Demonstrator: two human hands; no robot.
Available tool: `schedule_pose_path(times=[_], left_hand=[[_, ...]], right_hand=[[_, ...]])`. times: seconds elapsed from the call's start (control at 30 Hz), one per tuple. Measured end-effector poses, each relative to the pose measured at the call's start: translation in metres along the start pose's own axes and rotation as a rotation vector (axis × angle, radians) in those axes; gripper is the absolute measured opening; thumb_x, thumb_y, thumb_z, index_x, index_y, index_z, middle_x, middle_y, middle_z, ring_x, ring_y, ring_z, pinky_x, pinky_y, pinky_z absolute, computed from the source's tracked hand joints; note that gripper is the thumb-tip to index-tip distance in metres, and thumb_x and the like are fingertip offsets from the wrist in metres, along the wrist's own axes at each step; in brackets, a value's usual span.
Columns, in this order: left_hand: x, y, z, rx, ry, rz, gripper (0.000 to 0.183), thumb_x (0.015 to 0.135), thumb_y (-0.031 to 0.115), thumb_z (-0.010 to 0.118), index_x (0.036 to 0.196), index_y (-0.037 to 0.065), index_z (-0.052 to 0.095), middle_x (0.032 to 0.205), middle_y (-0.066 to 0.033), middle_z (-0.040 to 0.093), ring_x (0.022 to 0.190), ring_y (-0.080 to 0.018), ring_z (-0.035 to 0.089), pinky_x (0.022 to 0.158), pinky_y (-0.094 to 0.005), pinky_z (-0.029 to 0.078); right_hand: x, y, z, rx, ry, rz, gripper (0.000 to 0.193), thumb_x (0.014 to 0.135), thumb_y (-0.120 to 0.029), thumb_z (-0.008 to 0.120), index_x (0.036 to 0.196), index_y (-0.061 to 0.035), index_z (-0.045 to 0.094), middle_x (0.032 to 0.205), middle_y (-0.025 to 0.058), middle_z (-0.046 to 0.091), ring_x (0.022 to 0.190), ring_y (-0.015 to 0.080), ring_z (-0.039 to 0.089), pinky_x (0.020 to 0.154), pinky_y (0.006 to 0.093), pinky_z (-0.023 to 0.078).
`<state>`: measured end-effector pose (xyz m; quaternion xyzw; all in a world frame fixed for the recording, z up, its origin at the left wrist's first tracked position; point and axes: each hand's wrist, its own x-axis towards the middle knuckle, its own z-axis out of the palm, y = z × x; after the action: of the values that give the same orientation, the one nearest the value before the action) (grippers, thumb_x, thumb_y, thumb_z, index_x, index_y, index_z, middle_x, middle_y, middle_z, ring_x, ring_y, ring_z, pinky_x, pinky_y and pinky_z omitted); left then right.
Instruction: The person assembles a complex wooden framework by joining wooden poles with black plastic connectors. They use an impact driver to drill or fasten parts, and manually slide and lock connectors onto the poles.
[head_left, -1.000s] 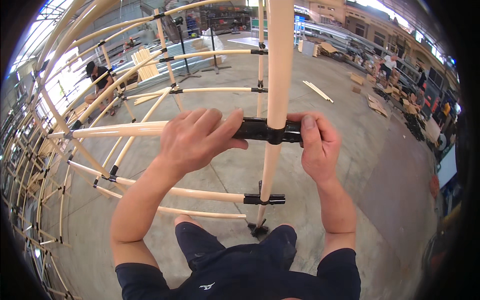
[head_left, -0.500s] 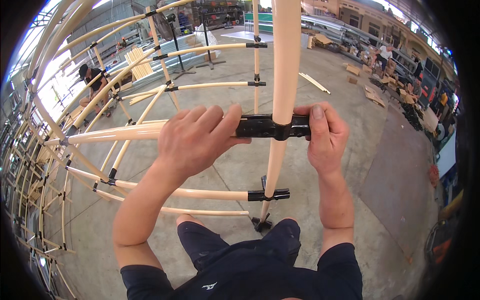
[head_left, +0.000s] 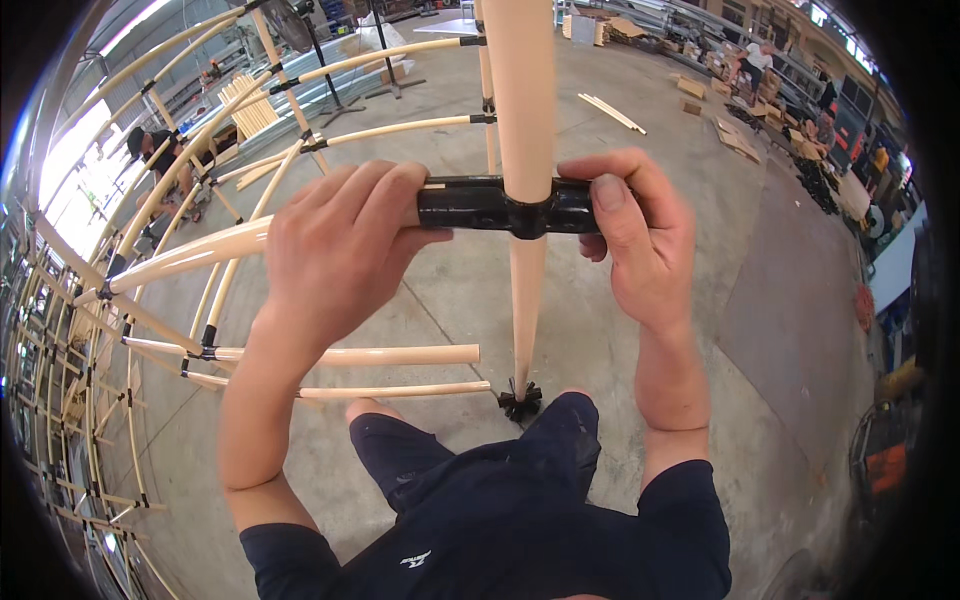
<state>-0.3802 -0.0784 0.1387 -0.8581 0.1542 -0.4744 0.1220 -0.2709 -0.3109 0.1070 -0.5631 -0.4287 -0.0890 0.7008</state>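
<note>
Pole (head_left: 528,100) shifted off lower rail (head_left: 410,355); hands (head_left: 340,240) (head_left: 652,245) grip connector (head_left: 465,207).

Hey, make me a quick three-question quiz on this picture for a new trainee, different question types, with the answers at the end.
1. Multiple choice: What does the connector go around?
A) A cardboard box
B) The upright pole
C) A chair leg

2. True or false: Both of the person's hands are on the same side of the upright pole.

3. Fill in the blank: The many-armed fitting at the pole's lower end is ____ in colour.

Key:
1. B
2. False: the left hand is left of the pole, the right hand right of it.
3. Black
</note>
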Motion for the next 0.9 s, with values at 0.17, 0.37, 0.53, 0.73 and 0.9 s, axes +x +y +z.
schedule_pose_path(times=[0.17, 0.37, 0.53, 0.73, 0.9], left_hand=[[0.003, 0.003, -0.005, 0.055, -0.093, -0.013, 0.051, 0.071, 0.037, 0.085, 0.113, 0.013, 0.068, 0.077, -0.0018, 0.06, 0.066, -0.0213, 0.061, 0.057, -0.0357, 0.047], [0.0, 0.004, -0.001, 0.132, -0.019, 0.029, 0.061, 0.067, 0.049, 0.082, 0.117, 0.016, 0.07, 0.071, 0.0007, 0.052, 0.059, -0.0173, 0.056, 0.053, -0.0328, 0.044], [0.002, 0.004, 0.0, 0.155, 0.047, 0.033, 0.066, 0.063, 0.056, 0.08, 0.116, 0.017, 0.071, 0.066, 0.0019, 0.047, 0.056, -0.0147, 0.053, 0.051, -0.0303, 0.04], [0.004, 0.005, 0.003, 0.146, 0.063, -0.001, 0.058, 0.063, 0.061, 0.078, 0.096, 0.014, 0.067, 0.063, 0.0012, 0.046, 0.055, -0.0154, 0.052, 0.051, -0.0297, 0.04], [0.006, 0.006, -0.006, 0.004, -0.04, -0.021, 0.051, 0.069, 0.054, 0.079, 0.092, 0.012, 0.062, 0.067, -0.0015, 0.052, 0.058, -0.0201, 0.057, 0.053, -0.0336, 0.043]], right_hand=[[0.013, -0.016, -0.007, -0.292, -0.137, -0.094, 0.024, 0.103, -0.02, 0.061, 0.102, 0.0006, 0.072, 0.067, 0.0038, 0.063, 0.061, 0.0044, 0.053, 0.053, 0.0258, 0.04], [0.018, -0.008, -0.005, -0.357, -0.08, -0.193, 0.028, 0.103, -0.018, 0.059, 0.092, 0.0033, 0.074, 0.057, 0.0032, 0.056, 0.053, 0.0047, 0.048, 0.049, 0.0264, 0.038], [0.028, -0.009, -0.007, -0.282, -0.052, -0.186, 0.032, 0.105, -0.019, 0.057, 0.089, 0.0037, 0.074, 0.054, 0.001, 0.052, 0.051, 0.0046, 0.046, 0.048, 0.0259, 0.036], [0.028, -0.009, -0.014, -0.36, -0.057, -0.229, 0.036, 0.106, -0.021, 0.055, 0.089, 0.0034, 0.074, 0.055, -0.0011, 0.053, 0.053, 0.0033, 0.044, 0.047, 0.0257, 0.033], [0.017, 0.002, -0.005, -0.301, 0.072, -0.253, 0.04, 0.108, -0.026, 0.051, 0.092, 0.0031, 0.073, 0.059, -0.0058, 0.051, 0.051, 0.0018, 0.04, 0.048, 0.0235, 0.029]])
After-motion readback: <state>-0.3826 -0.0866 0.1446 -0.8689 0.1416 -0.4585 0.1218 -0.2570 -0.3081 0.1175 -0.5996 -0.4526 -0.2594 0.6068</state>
